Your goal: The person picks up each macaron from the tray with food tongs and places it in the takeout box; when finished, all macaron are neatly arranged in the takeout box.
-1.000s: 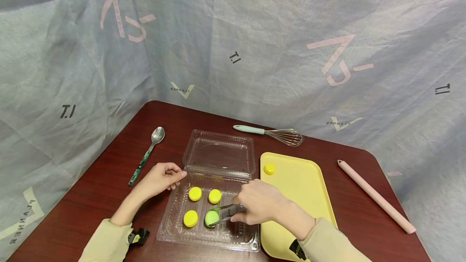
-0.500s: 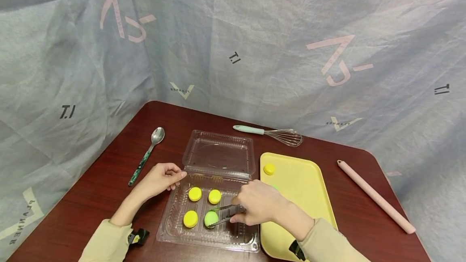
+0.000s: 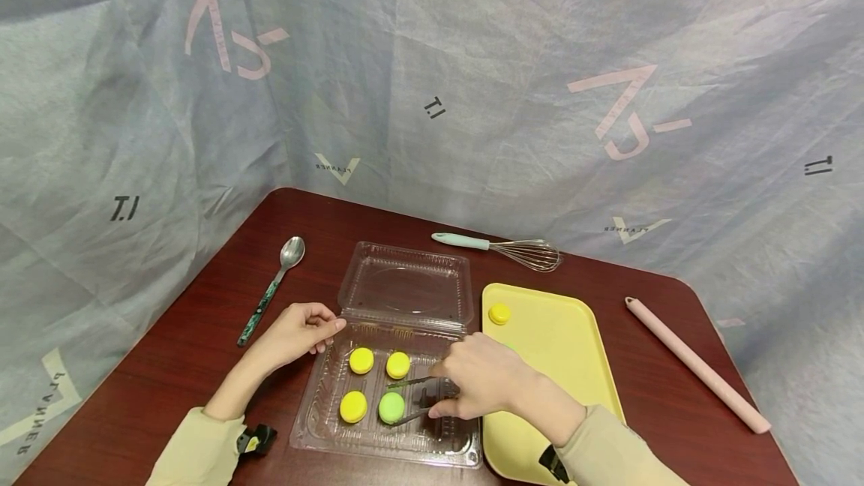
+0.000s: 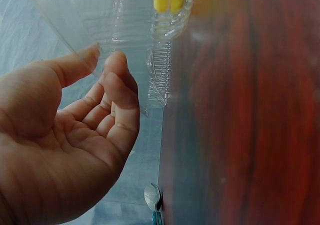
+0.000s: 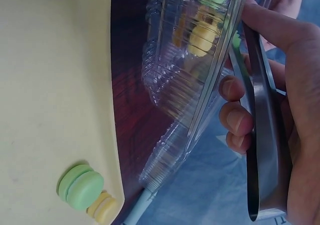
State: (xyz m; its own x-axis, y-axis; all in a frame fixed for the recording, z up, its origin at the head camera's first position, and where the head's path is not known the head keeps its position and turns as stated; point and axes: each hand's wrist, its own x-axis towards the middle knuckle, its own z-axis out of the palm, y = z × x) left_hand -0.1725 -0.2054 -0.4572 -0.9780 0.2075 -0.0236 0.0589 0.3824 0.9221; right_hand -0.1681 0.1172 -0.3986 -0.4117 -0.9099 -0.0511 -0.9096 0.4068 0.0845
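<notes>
My right hand (image 3: 482, 373) holds metal tongs (image 5: 270, 175) over a clear plastic container (image 3: 320, 426). The tongs' arms stand apart, one on each side of a green macaron (image 3: 391, 408) at the container's front. Several yellow macarons (image 3: 353, 406) sit in the container, left of and behind the green one. At the container's left back corner my left hand (image 3: 300, 336) pinches the rim between thumb and forefinger; the left wrist view shows the plastic edge passing between them. The container's lid (image 3: 405, 283) lies folded back.
Right of the container lies a yellow tray (image 3: 601, 343) with a yellow macaron (image 3: 499, 313) and a green macaron (image 5: 85, 190), the latter hidden by my arm in the head view. A spoon (image 3: 270, 295), a whisk (image 3: 499, 244) and a pink rod (image 3: 695, 366) lie around them.
The tongs' arms have spread apart around the green macaron in the container. My left hand has stayed at the rim.
</notes>
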